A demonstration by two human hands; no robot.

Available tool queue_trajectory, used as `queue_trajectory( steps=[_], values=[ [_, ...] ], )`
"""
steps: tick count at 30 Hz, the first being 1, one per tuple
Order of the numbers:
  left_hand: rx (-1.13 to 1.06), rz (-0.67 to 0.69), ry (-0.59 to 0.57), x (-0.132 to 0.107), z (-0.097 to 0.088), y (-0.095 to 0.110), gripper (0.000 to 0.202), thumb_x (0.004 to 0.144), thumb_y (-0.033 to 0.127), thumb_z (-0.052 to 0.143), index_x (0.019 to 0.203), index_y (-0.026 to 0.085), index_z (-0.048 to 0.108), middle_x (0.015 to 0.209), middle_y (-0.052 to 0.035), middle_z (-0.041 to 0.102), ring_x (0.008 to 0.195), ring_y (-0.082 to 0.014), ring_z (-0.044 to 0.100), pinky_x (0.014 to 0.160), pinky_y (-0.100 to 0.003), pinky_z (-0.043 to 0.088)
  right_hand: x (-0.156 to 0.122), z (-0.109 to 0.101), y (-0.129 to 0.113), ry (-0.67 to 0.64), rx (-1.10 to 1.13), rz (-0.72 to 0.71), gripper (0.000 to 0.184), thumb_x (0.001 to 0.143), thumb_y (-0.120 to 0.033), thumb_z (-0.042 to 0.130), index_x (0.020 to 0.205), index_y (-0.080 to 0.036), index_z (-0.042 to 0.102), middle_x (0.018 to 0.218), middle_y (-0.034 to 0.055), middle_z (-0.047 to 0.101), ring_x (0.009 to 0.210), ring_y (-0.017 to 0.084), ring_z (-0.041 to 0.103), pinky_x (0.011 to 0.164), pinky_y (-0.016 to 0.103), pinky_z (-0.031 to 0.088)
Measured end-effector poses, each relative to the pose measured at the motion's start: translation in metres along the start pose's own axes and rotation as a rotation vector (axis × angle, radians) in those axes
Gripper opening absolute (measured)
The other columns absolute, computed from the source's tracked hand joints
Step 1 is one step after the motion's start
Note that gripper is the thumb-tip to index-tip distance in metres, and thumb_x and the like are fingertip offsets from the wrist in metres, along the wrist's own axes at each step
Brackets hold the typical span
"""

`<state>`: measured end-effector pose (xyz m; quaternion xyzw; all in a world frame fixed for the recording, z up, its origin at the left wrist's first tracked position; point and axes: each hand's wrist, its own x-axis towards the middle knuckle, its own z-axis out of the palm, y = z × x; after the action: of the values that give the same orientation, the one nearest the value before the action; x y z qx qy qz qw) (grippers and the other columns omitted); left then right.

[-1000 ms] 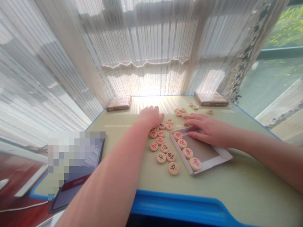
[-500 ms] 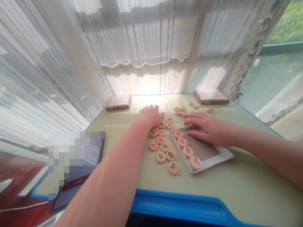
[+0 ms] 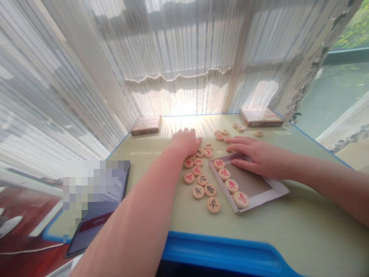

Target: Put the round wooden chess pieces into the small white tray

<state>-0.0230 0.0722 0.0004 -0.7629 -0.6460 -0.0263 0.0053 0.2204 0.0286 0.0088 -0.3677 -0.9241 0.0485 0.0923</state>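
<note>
My left hand [image 3: 186, 141] reaches across the table palm down, fingers stretched forward, beside a loose cluster of round xiangqi pieces [image 3: 196, 171] with red or black characters. Whether anything lies under that palm is hidden. Over the far side of a shallow cardboard box lid [image 3: 278, 189] rests my right hand [image 3: 250, 152], its fingers spread and pointing left. Several red-marked pieces [image 3: 231, 186] stand in a row along the lid's left inner wall. The right fingertips come close to a small group of pieces [image 3: 219, 137] behind the lid; contact is unclear.
Flat printed boxes lie at the table's back left [image 3: 146, 124] and back right [image 3: 261, 117]. More pieces [image 3: 241, 128] are scattered near the right one. A dark tablet [image 3: 99, 215], partly blurred out, is at the left. A blue tray edge [image 3: 221, 250] runs along the front.
The whole view has shifted slightly, so everything appears a little further right. Both hands keep nearly the same place and pose, and the pieces stay where they were.
</note>
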Motion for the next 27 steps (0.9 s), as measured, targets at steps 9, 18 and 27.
queue_trajectory(
  steps=[9,18,27],
  values=[
    [0.002,0.004,-0.006,0.0008,0.0006,-0.0001,0.051,0.09,0.048,0.027,0.123,0.015,0.046,0.133,-0.0165,0.045,0.123,-0.0295,0.04,0.101,-0.042,0.032,0.0008,-0.0013,-0.0022,-0.004,0.033,0.02,0.046,0.084,-0.051,0.042,0.116,-0.024,0.061,0.138,0.008,0.046,0.126,0.032,0.041,0.1,0.055,0.035],
    [-0.005,-0.003,-0.018,0.0003,-0.0005,0.0006,0.05,0.09,0.047,0.028,0.122,0.015,0.047,0.131,-0.0159,0.046,0.123,-0.0299,0.04,0.101,-0.042,0.033,0.0007,-0.0017,-0.0033,-0.029,-0.001,0.036,0.046,0.084,-0.049,0.043,0.117,-0.022,0.06,0.14,0.0087,0.044,0.126,0.03,0.04,0.102,0.051,0.035],
    [0.014,-0.054,-0.067,-0.0026,-0.0061,0.0055,0.048,0.09,0.049,0.029,0.124,0.019,0.044,0.132,-0.0127,0.045,0.122,-0.0298,0.04,0.098,-0.042,0.036,0.0018,0.001,0.0003,-0.012,0.007,0.031,0.044,0.082,-0.049,0.046,0.115,-0.026,0.061,0.136,0.0059,0.048,0.123,0.031,0.043,0.102,0.052,0.036]
  ],
)
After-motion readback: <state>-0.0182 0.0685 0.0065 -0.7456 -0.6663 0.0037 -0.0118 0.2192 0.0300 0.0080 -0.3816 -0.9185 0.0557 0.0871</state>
